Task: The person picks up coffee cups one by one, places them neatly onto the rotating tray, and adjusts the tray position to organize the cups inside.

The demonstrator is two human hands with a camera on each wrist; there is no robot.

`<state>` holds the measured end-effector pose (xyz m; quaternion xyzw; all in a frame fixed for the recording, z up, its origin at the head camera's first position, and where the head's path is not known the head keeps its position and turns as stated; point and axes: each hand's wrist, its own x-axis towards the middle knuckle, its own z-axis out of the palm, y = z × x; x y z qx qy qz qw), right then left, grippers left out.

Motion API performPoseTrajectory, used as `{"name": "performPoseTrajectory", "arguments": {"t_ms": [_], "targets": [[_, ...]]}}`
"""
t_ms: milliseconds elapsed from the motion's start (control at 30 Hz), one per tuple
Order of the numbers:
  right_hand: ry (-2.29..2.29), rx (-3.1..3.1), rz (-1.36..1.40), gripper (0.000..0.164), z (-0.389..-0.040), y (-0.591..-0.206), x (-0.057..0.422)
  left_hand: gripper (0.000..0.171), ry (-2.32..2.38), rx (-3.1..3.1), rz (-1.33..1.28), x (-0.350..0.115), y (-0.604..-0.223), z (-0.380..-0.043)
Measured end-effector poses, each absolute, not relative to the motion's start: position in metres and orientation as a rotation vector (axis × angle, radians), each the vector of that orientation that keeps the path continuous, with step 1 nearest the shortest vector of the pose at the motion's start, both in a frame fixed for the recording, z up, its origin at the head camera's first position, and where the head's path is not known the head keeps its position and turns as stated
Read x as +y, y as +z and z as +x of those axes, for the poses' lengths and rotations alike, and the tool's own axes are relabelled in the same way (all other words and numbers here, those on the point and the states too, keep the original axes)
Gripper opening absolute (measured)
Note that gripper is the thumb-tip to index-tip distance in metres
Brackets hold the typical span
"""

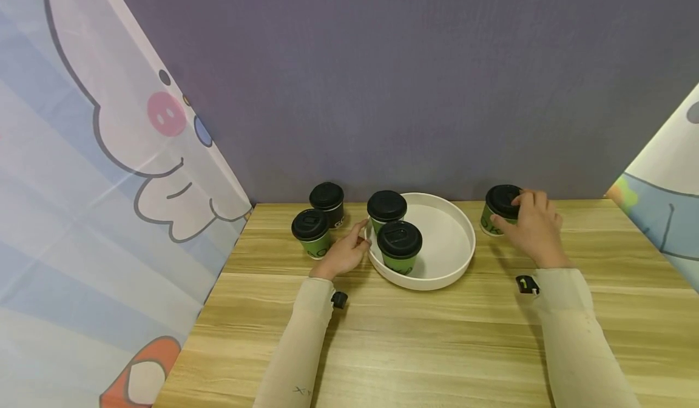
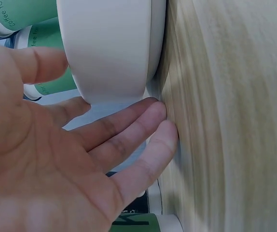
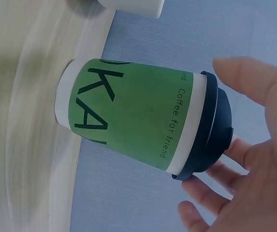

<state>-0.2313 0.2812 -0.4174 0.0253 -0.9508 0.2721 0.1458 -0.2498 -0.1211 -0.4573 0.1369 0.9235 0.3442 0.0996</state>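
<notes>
My left hand (image 1: pixel 343 255) is at the left side of a round white tray (image 1: pixel 464 238), fingers spread. The left wrist view shows its thumb and index finger right at the tray wall (image 2: pixel 109 48), the other fingers reaching low by the tabletop. Two green paper coffee cups with black lids, a rear cup (image 1: pixel 386 206) and a front cup (image 1: pixel 400 247), stand in the tray's left part. My right hand (image 1: pixel 537 229) is around the black lid of another green coffee cup (image 3: pixel 138 116), right of the tray. Its thumb is extended beside the lid, with the fingers on the opposite side.
Left of my left hand stand a green cup (image 1: pixel 311 233) and a dark cup (image 1: pixel 326 204) behind it, both with black lids. The wooden table (image 1: pixel 426 347) ends at a grey-purple panel (image 1: pixel 404 92). A cartoon-printed cloth (image 1: pixel 82 226) hangs at the left.
</notes>
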Motion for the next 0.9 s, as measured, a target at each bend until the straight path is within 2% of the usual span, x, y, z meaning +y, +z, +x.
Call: {"name": "performPoseTrajectory", "arguments": {"t_ms": [300, 733, 900], "targets": [[0.832, -2.738, -0.001, 0.057, -0.2332, -0.4213, 0.2828, 0.068, 1.009, 2.696, 0.433, -0.1235, -0.4585, -0.2507], [0.817, -2.700, -0.063, 0.059, -0.2324, -0.4230, 0.2785, 0.102, 0.968, 2.600, 0.446, -0.1236, -0.4560, -0.2505], [0.768, -2.698, -0.082, 0.057, -0.2320, -0.4208, 0.2764, 0.122, 0.920, 2.606, 0.442, -0.1240, -0.4537, -0.2482]]}}
